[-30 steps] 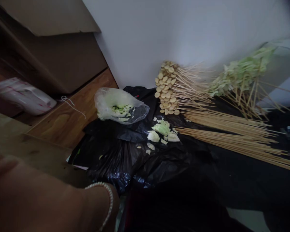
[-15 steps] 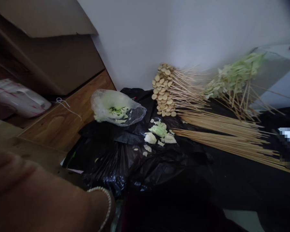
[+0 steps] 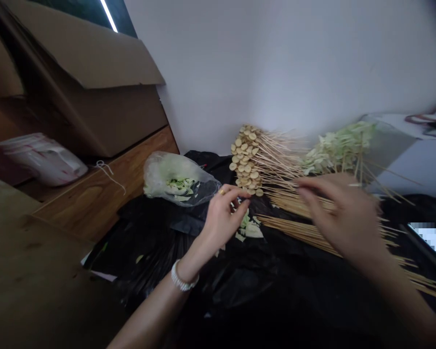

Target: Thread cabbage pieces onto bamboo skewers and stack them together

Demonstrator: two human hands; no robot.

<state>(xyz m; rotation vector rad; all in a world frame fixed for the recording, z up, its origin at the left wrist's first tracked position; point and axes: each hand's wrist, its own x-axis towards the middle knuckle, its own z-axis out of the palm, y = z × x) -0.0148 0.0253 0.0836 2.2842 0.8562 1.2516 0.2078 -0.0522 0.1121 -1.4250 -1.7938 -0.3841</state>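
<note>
While hands are apart, left hand (image 3: 221, 223): curled, holding nothing visible, just above cabbage scraps (image 3: 253, 231)
Right hand (image 3: 345, 218): spread over loose bamboo skewers (image 3: 298, 230); grip cannot tell
Skewered round slices (image 3: 245, 162): piled at wall, sticks outward, likely for easy reach
Black plastic (image 3: 240, 291): underneath, likely protecting food

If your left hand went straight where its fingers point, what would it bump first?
The left hand would probably bump the pile of round tan slices on wooden skewers first, just beyond its fingertips, though depth is hard to judge here.
</note>
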